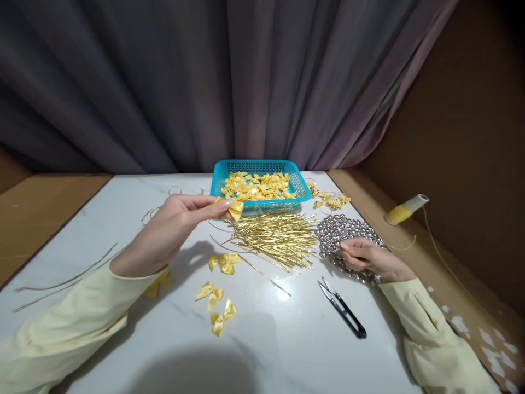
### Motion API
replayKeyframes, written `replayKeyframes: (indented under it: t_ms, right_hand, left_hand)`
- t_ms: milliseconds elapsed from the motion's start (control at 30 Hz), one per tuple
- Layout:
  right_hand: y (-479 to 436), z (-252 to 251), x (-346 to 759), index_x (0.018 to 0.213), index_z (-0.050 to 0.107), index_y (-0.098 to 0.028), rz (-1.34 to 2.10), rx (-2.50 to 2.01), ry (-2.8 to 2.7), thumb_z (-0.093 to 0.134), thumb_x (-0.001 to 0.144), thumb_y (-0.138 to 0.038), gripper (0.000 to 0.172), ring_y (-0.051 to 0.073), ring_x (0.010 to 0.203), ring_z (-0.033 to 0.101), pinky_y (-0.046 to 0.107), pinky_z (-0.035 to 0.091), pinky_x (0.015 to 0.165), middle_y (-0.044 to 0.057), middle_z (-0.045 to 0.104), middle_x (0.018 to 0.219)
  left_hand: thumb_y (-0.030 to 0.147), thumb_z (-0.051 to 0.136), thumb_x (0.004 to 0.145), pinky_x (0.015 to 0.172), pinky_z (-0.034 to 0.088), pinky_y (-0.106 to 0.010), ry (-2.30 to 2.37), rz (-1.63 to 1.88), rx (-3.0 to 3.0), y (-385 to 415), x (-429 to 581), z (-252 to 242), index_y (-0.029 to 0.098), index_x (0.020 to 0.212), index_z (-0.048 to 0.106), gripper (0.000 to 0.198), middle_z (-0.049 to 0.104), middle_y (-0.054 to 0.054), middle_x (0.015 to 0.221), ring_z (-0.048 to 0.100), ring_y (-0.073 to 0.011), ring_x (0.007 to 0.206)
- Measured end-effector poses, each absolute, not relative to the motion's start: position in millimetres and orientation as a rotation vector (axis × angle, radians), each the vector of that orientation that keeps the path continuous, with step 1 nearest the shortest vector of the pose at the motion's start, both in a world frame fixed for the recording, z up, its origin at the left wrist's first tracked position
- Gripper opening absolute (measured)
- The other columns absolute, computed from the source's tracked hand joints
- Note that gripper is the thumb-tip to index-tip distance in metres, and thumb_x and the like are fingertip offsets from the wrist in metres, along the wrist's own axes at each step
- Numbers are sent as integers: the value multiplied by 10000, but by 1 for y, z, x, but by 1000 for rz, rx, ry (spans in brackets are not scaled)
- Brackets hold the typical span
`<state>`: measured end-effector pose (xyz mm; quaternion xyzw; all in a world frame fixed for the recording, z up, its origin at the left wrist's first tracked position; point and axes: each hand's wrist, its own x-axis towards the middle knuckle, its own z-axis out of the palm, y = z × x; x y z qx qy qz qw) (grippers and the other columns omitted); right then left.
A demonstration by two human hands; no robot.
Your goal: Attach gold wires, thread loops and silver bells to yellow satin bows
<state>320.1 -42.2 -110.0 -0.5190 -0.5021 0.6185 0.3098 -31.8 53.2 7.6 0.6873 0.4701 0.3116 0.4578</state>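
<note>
Pale-yellow cloth sleeves (61,335) flank the near white bench (283,355). Left hand (166,230): grip pinching a yellow satin bow (236,210) before the blue perforated basket (304,192), presumably sparing its loops. Right hand (371,260): fingers curled at heaped silver beads (337,227); contents cannot be told.

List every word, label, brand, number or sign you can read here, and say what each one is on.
None: no text, number or sign can be read anywhere in this view.
Spool of yellow thread: no lettering can be made out; any small print would be too small to read.
Black-handled thread snips: no legible mark.
Turquoise plastic basket: no legible label.
</note>
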Motion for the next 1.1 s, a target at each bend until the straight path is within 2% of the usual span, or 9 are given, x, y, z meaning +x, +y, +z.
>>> replayKeyframes:
  t_ms: [133, 233, 333, 400, 500, 633, 800, 933, 1100]
  right_hand:
    - [-39, -108, 317, 587, 409, -177, 1592, -1442, -1349, 497, 830, -500, 414, 51, 382, 160, 237, 114, 409, -90, 268, 422]
    - [-35, -97, 297, 666, 451, -174, 1316, -1477, -1371, 478, 848, -492, 367, 63, 409, 290, 220, 237, 417, -60, 390, 495]
    - [-32, -75, 264, 858, 542, -184, 1100, -1408, -1451, 442, 858, -506, 337, 150, 733, 537, 285, 444, 654, 42, 579, 821]
    - [-31, -56, 241, 987, 538, -215, 1074, -1336, -1529, 416, 874, -493, 323, 188, 985, 523, 348, 421, 860, 69, 574, 1041]
    - [-26, -31, 216, 1066, 516, -244, 1039, -1188, -1637, 386, 896, -468, 310, 186, 1089, 481, 373, 366, 945, 62, 550, 1138]
    - [-17, -20, 205, 952, 531, -211, 1049, -1070, -1594, 443, 881, -450, 265, 161, 913, 549, 328, 409, 838, 45, 612, 937]
    - [-13, -21, 206, 754, 497, -179, 1173, -1052, -1559, 520, 833, -464, 296, 101, 521, 487, 245, 371, 541, -34, 534, 548]
    - [-15, -21, 205, 746, 478, -183, 1164, -1033, -1526, 559, 807, -457, 293, 93, 499, 465, 238, 354, 519, -49, 503, 518]
    - [-14, -21, 206, 850, 434, -204, 1277, -1003, -1473, 513, 842, -448, 257, 68, 403, 381, 201, 285, 425, -91, 436, 465]
  left_hand:
    - [417, 605, 760, 790, 384, -269, 1159, 747, 1711, 52, -33, 8, 215, 721, 698, 225, 688, -2, 818, 574, -191, 859]
    - [399, 606, 758, 759, 378, -259, 1143, 645, 1798, 44, -28, 6, 223, 678, 694, 212, 684, 11, 776, 574, -179, 813]
    - [407, 572, 768, 601, 356, -248, 1108, 488, 1910, 35, -18, 7, 207, 647, 685, 259, 613, 11, 629, 521, -154, 649]
    - [403, 549, 776, 518, 294, -238, 1052, 424, 1959, 31, -9, 10, 198, 638, 671, 275, 537, 21, 563, 443, -127, 559]
    - [404, 536, 775, 493, 246, -239, 958, 388, 1961, 29, 4, 16, 179, 636, 658, 291, 475, 22, 545, 375, -113, 533]
    - [417, 531, 775, 478, 194, -244, 882, 314, 1905, 30, 16, 23, 173, 668, 671, 301, 379, 39, 510, 286, -102, 507]
    - [439, 523, 785, 497, 231, -246, 754, 273, 1815, 30, 22, 25, 161, 640, 669, 346, 466, 23, 537, 304, -99, 510]
    - [391, 527, 802, 487, 215, -248, 755, 239, 1822, 30, 24, 23, 166, 592, 658, 335, 461, 35, 500, 291, -92, 483]
    - [330, 472, 848, 596, 323, -254, 723, 225, 1793, 28, 22, 22, 165, 666, 699, 335, 646, -20, 679, 482, -133, 616]
